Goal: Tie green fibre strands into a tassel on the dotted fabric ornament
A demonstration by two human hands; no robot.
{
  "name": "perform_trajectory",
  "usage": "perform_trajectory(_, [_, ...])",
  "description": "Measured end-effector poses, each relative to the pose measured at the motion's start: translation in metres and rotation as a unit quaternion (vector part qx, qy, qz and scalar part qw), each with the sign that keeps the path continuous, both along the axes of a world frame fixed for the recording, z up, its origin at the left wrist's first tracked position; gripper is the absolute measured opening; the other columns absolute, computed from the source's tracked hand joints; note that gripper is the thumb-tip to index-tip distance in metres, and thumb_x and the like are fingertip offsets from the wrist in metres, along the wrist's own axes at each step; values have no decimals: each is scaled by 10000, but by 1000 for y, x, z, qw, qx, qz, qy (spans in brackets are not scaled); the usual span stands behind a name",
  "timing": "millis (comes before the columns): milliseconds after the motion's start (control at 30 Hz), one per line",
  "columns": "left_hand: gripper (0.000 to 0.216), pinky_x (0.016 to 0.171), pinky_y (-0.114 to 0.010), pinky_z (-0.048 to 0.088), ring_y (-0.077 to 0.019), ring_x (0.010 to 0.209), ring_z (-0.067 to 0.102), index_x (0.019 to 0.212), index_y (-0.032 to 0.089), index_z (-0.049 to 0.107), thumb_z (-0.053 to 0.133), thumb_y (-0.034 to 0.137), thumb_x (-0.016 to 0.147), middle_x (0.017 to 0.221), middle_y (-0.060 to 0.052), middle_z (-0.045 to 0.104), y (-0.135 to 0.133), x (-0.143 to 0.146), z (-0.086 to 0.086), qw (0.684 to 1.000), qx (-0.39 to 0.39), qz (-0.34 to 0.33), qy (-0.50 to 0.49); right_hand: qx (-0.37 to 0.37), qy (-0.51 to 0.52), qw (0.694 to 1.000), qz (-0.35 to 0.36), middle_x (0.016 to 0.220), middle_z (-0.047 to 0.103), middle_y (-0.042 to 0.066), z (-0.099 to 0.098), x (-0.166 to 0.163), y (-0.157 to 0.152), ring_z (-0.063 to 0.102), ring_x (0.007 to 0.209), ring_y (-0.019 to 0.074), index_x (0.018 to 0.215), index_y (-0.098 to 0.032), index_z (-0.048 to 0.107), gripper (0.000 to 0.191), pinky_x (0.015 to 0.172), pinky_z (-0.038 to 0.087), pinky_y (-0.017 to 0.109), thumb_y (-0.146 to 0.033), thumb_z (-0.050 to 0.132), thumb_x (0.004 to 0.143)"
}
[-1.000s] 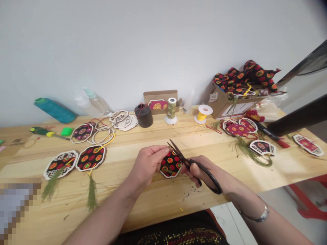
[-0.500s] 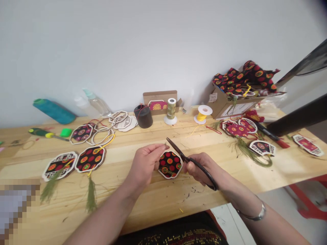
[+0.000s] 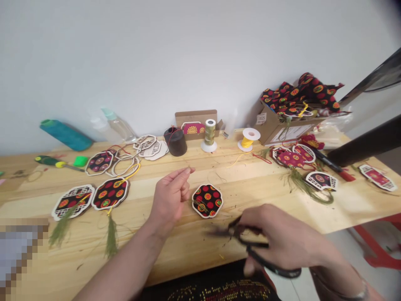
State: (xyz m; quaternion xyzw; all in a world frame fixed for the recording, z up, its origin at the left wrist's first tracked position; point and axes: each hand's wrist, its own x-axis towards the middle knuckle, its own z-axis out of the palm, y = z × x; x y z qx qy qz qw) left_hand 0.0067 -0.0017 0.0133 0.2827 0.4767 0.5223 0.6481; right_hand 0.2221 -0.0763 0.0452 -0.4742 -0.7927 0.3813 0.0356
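My right hand (image 3: 278,234) grips black-handled scissors (image 3: 260,251) low over the front of the table. Their blades are blurred and point left. My left hand (image 3: 172,194) is closed in a pinch above the wood, and whatever is between its fingertips is too small to make out. Between the hands lies an ornament (image 3: 207,201) with a pale scalloped rim, black and red flower-patterned fabric and a bit of olive thread on it. Neither hand touches it.
Tasselled ornaments (image 3: 110,194) lie at left. At the back stand a black thread spool (image 3: 176,143), an olive thread spool (image 3: 209,134) and a yellow cord spool (image 3: 247,143). A fabric-filled cardboard box (image 3: 275,129) and a black post (image 3: 369,140) are at right.
My right hand has drawn the scissors back toward me, away from the ornament. My left hand has moved slightly left and off the ornament, which stays on the table.
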Motion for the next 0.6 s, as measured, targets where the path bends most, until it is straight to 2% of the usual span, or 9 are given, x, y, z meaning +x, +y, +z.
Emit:
perform_trajectory(67, [224,373,-166,143,-15,358,187,792,97,662,716,259,648,391,121,249,0,0,0,1000,-2,-4,-2,87,-112,981,-133,702,643,33,0,17,4,530,560,134,771,-195,634,189,507,337,239,-372,572,750])
perform_trajectory(167, [227,374,-163,145,-14,358,190,797,100,664,716,264,649,393,119,255,-1,1,-1,1000,-3,-12,0,163,-306,897,-273,663,636,101,-10,48,15,551,527,193,739,-161,628,323,470,318,274,-454,493,767])
perform_trajectory(233, [233,375,-161,145,-13,363,198,805,99,666,718,266,650,399,115,265,-1,1,-3,1000,-6,-19,1,156,-374,865,-297,651,635,124,-17,66,22,582,557,234,696,-159,621,338,469,331,286,-457,477,766])
perform_trajectory(333, [235,375,-163,144,-16,370,190,811,99,670,715,271,659,398,116,250,-2,1,-4,999,-12,-31,3,118,-401,861,-290,685,651,143,-24,80,26,616,619,278,690,-155,635,314,496,386,315,-417,483,772])
perform_trajectory(400, [237,378,-165,144,-18,376,183,815,100,675,712,281,666,400,116,241,-3,2,-4,999,-16,-43,7,145,-410,854,-285,735,657,179,-23,77,28,627,698,314,702,-123,651,283,551,430,358,-338,487,784])
perform_trajectory(467, [242,381,-167,140,-18,381,175,809,102,681,710,298,672,404,114,236,-4,3,-4,998,-20,-62,14,231,-348,867,-273,838,661,202,-17,63,32,620,829,328,786,-88,673,264,669,460,403,-267,479,807])
perform_trajectory(533, [244,381,-168,133,-17,383,171,793,104,688,707,317,675,408,112,234,-5,4,-4,996,-22,-88,19,296,-166,908,-244,990,655,167,-10,38,41,591,957,287,966,-108,667,274,804,456,407,-271,488,837])
perform_trajectory(567, [244,380,-169,132,-16,382,172,780,106,690,706,325,676,408,110,235,-6,5,-4,994,-23,-101,21,282,-42,932,-226,1053,645,139,-7,23,48,584,988,251,1029,-136,654,295,843,454,385,-312,513,839])
perform_trajectory(600, [243,378,-170,134,-17,379,175,770,109,693,704,333,677,406,108,239,-7,6,-4,993,-22,-112,22,228,70,948,-212,1080,641,114,-5,9,55,585,985,222,1061,-162,646,315,839,464,361,-345,551,823])
